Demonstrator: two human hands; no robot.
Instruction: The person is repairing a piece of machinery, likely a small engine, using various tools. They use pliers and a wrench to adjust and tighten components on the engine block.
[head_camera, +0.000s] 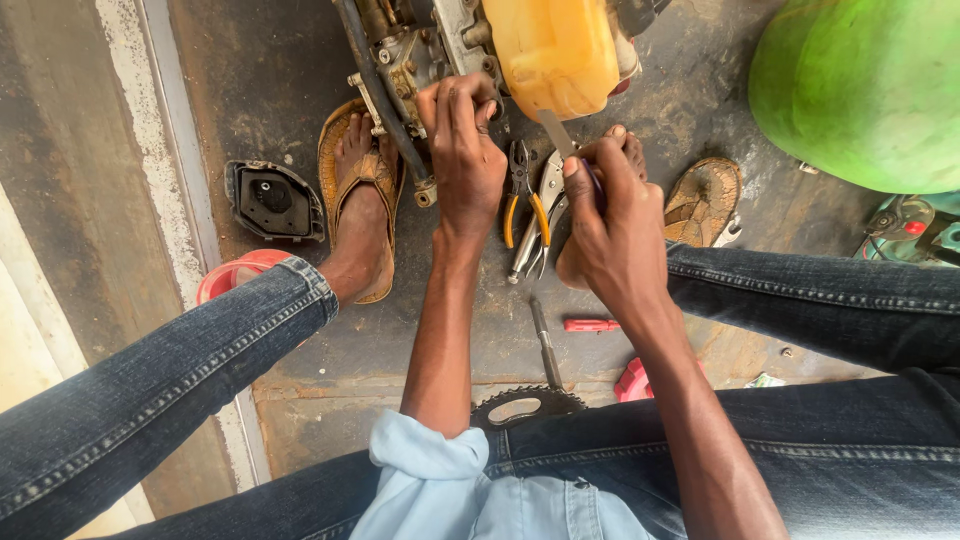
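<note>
Looking down at the small engine (430, 50) with its yellow fuel tank (553, 50), I take that tank as my landmark. My left hand (465, 150) sits just below the tank's left corner, fingers curled tight against the grey metal body of the engine; I judge it closed on some fitting there, though what it grips is hidden under the fingers. My right hand (610, 215) lies below the tank's lower edge, thumb and forefinger pinched shut on a slim flat metal blade (553, 132). The blade's long axis runs up and to the left from that pinch, its tip reaching the tank's underside, so the right hand is the nearer one to it. Between my two hands, below the tank, I count two pairs of pliers on the floor (250, 60): one with yellow grips (522, 200), one plain steel (545, 215), touching each other. Further below the tank lie one screwdriver (545, 345), one small red tool (590, 324) and one toothed sprocket (525, 405) by my lap. Left of the tank I see one black cover (272, 200) and one sandalled foot (360, 190); right of it, one empty sandal (703, 200) and one green round vessel (860, 90), well apart.
</note>
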